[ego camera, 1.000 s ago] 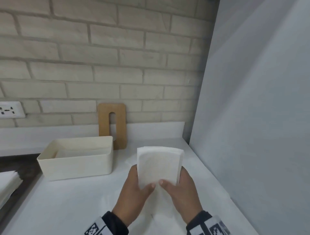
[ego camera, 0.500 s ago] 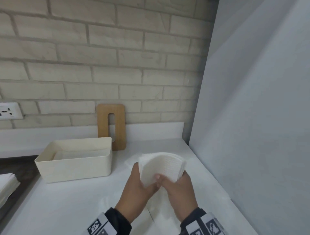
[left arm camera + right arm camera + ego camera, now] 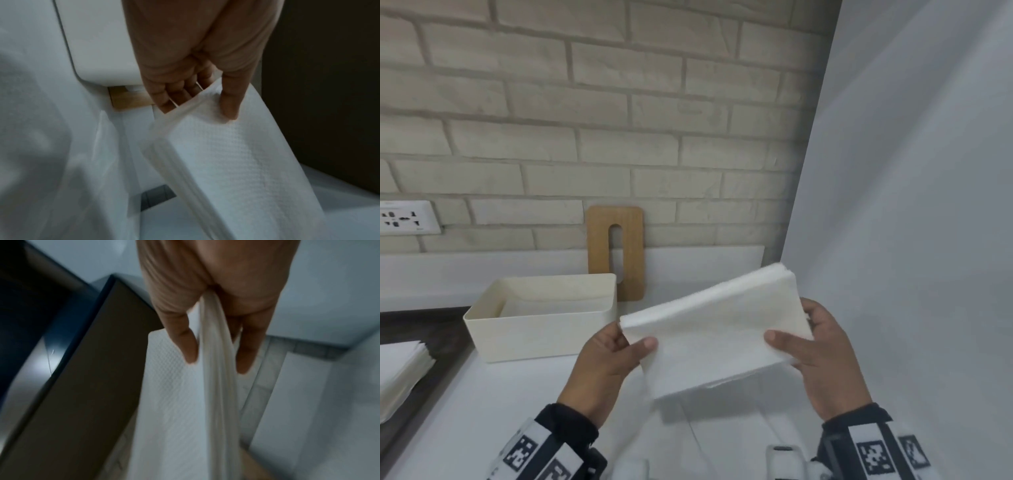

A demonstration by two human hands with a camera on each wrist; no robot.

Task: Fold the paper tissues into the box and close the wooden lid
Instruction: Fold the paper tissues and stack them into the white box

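Note:
A thick stack of white paper tissues [image 3: 717, 325] hangs in the air over the white counter, long side across, right end raised. My left hand [image 3: 619, 349] pinches its left end, thumb on top. My right hand [image 3: 806, 346] pinches the right end the same way. The left wrist view shows the thumb pressed on the stack of tissues [image 3: 232, 162]; the right wrist view shows the tissues [image 3: 216, 369] edge-on between thumb and fingers. The cream box [image 3: 541, 329] stands open to the left. The wooden lid [image 3: 599, 250], with a slot in it, leans upright on the brick wall behind the box.
A tall white panel [image 3: 914, 205] closes off the right side, close to my right hand. Another pile of white tissues [image 3: 400, 370] lies at the far left on a dark surface. A wall socket [image 3: 407, 217] sits at left. A loose white sheet [image 3: 722, 438] lies on the counter beneath my hands.
The stack stood upright, held at its lower edge by both hands close together. It has turned to lie lengthwise, and my hands have moved apart to its two ends.

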